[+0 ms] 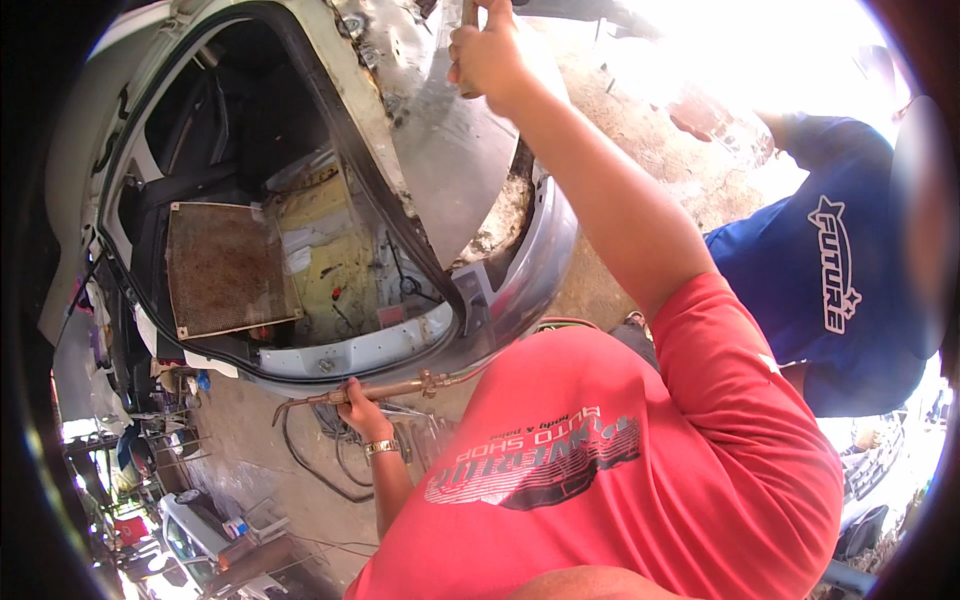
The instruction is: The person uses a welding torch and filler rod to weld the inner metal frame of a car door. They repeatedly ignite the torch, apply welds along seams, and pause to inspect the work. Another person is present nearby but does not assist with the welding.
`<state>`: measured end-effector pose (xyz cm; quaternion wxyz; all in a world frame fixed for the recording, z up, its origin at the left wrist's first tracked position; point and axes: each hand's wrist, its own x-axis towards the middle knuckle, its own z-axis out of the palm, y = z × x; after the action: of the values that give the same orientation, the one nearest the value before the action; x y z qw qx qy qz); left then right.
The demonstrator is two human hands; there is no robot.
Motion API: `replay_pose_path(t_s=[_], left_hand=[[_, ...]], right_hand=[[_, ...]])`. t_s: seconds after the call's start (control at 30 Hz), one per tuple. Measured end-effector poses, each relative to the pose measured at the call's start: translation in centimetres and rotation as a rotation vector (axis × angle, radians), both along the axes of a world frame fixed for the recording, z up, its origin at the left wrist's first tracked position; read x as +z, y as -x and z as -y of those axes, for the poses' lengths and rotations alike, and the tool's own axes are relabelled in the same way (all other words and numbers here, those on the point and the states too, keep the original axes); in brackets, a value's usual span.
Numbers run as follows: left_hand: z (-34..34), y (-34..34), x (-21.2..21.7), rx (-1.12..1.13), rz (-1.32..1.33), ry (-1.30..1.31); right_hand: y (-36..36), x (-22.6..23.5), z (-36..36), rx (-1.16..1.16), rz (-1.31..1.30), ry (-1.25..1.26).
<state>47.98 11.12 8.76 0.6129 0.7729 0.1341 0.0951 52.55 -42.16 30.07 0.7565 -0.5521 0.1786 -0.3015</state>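
Observation:
Low on the left, my left hand (363, 411) is closed around a brass-coloured gas torch (402, 389), whose bent nozzle points left. A thin hose runs from the torch's right end along the car. My right arm is stretched far up and forward, and my right hand (492, 62) grips a short brownish bar or handle (468, 48); its upper end is cut off by the frame. Beneath that hand lies a grey sheet-metal panel (455, 150) on the stripped rear corner of a car body (365, 347). Whether the bar touches the panel, I cannot tell.
A black-sealed opening frames the car's interior, where a rusty brown mesh panel (225, 265) lies beside yellowish floor padding (345, 275). A person in a blue shirt (800, 250) is close on my right. Dark hoses (325, 478) loop over the concrete; clutter fills the lower left.

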Motion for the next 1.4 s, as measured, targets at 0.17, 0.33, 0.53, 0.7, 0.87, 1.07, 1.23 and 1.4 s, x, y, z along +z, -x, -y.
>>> replay_pose_path(t_s=[0.17, 0.33, 0.53, 0.7, 0.87, 1.07, 1.23, 1.4], left_hand=[[0.0, 0.5, 0.8, -0.01, -0.078, 0.011], [-1.2, 0.1, -0.2, -0.062, -0.048, -0.036], [-2.3, 0.5, -0.5, 0.006, -0.102, -0.15], [1.1, 0.7, 1.2, -0.028, -0.171, -0.242], [3.6, 0.1, 0.6, -0.057, -0.143, -0.33], [7.3, 5.5, 1.0, -0.083, -0.135, -0.401], [12.3, 12.0, 2.1, -0.037, -0.097, -0.462], [14.5, 17.6, 3.7, 0.003, -0.084, -0.496]], right_hand=[[2.0, 1.1, -2.2, -0.047, -0.128, 0.17], [1.7, 0.3, -1.7, -0.008, -0.2, 0.162], [0.7, 1.5, -3.7, -0.1, -0.136, 0.36], [13.2, -0.7, -4.0, 0.044, 0.04, 0.691], [31.2, -7.3, -3.7, 0.423, -0.072, 0.715], [59.1, -14.0, -2.3, 0.326, -0.767, 0.542], [83.5, -17.3, -0.5, 0.297, -1.275, 0.039], [95.9, -22.9, 1.3, -0.286, -1.696, 0.174]])
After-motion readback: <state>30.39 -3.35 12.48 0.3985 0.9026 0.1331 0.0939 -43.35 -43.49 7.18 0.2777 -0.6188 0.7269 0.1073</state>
